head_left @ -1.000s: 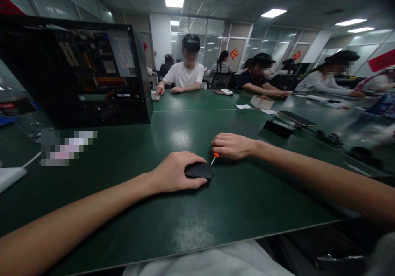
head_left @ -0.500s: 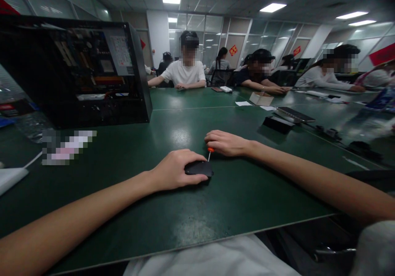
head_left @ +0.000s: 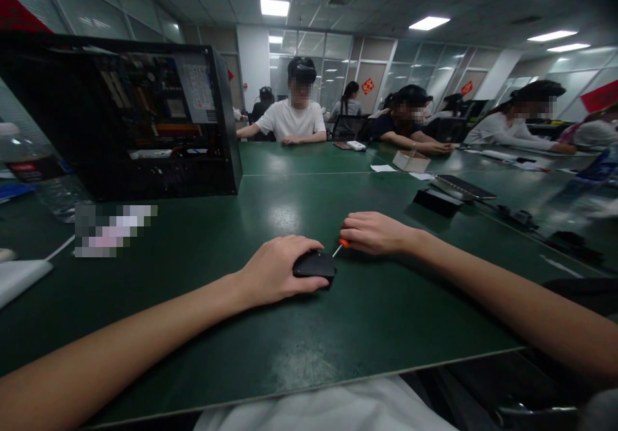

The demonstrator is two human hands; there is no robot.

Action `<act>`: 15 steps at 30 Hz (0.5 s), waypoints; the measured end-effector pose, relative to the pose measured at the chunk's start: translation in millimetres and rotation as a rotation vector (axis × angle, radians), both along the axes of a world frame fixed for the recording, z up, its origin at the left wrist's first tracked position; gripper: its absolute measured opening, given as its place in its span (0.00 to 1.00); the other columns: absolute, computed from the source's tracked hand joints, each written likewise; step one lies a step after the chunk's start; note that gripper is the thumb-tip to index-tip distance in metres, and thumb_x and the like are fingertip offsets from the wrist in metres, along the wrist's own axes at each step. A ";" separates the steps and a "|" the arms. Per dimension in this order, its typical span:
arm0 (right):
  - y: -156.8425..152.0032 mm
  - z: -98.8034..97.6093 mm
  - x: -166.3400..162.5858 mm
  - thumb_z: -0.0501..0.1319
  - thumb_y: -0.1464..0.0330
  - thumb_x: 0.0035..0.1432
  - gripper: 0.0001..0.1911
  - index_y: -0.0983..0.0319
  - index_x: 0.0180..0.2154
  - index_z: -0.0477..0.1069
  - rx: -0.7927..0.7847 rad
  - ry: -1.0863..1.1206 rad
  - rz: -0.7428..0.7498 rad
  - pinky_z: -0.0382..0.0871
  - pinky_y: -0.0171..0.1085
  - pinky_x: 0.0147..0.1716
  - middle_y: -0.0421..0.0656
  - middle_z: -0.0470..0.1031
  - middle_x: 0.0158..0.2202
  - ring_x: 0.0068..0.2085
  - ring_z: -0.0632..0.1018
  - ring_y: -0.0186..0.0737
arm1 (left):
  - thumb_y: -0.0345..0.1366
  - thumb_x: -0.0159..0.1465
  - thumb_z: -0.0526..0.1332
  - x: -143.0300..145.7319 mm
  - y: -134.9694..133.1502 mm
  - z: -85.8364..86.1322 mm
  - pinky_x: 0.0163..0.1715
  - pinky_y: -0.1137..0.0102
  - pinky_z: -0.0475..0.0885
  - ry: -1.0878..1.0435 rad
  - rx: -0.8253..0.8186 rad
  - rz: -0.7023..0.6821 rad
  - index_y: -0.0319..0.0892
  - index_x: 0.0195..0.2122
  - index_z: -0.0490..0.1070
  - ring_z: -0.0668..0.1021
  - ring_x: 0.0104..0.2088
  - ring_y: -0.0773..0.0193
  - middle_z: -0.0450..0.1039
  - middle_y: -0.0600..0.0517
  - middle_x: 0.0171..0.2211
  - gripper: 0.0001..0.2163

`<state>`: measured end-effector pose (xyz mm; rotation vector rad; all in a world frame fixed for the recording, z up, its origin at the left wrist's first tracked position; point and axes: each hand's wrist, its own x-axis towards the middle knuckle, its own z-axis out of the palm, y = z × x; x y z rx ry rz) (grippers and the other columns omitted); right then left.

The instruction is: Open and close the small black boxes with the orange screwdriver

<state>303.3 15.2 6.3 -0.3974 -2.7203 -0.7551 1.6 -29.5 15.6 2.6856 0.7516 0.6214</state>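
Observation:
A small flat black device lies on the green table in front of me. My left hand is curled round its left side and holds it down. My right hand is closed on a small screwdriver with an orange collar. The thin metal tip slants down and left to the device's upper right edge.
An open black computer case stands at the back left, with a water bottle beside it. A phone, black parts and a small box lie to the right. Several other people sit along the far side.
The screwdriver tilted from near upright half a second ago back to a slant, with my right hand shifting slightly right. My left hand stays on the device.

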 end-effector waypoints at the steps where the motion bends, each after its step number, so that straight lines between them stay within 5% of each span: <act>1: -2.8 0.1 1.8 0.51 0.66 0.72 0.11 0.64 0.42 0.70 -0.013 0.016 -0.002 0.62 0.36 0.33 0.44 0.72 0.32 0.33 0.68 0.38 | 0.50 0.62 0.69 -4.8 0.3 1.8 0.49 0.61 0.72 0.005 -0.011 0.015 0.40 0.55 0.73 0.80 0.48 0.50 0.79 0.44 0.51 0.25; 7: -20.1 -1.7 -0.3 0.50 0.65 0.73 0.11 0.63 0.45 0.67 -0.156 0.024 -0.036 0.60 0.34 0.30 0.43 0.73 0.33 0.30 0.69 0.34 | 0.43 0.64 0.68 -27.9 5.6 1.4 0.47 0.66 0.72 0.000 -0.127 0.009 0.41 0.55 0.74 0.81 0.48 0.55 0.80 0.47 0.50 0.20; 15: -40.3 3.0 -1.1 0.49 0.64 0.73 0.14 0.64 0.48 0.69 -0.363 0.068 -0.100 0.61 0.33 0.30 0.44 0.76 0.34 0.29 0.73 0.32 | 0.42 0.63 0.69 -17.3 2.9 -9.4 0.45 0.67 0.71 -0.107 -0.141 0.066 0.40 0.53 0.76 0.81 0.44 0.56 0.81 0.47 0.47 0.19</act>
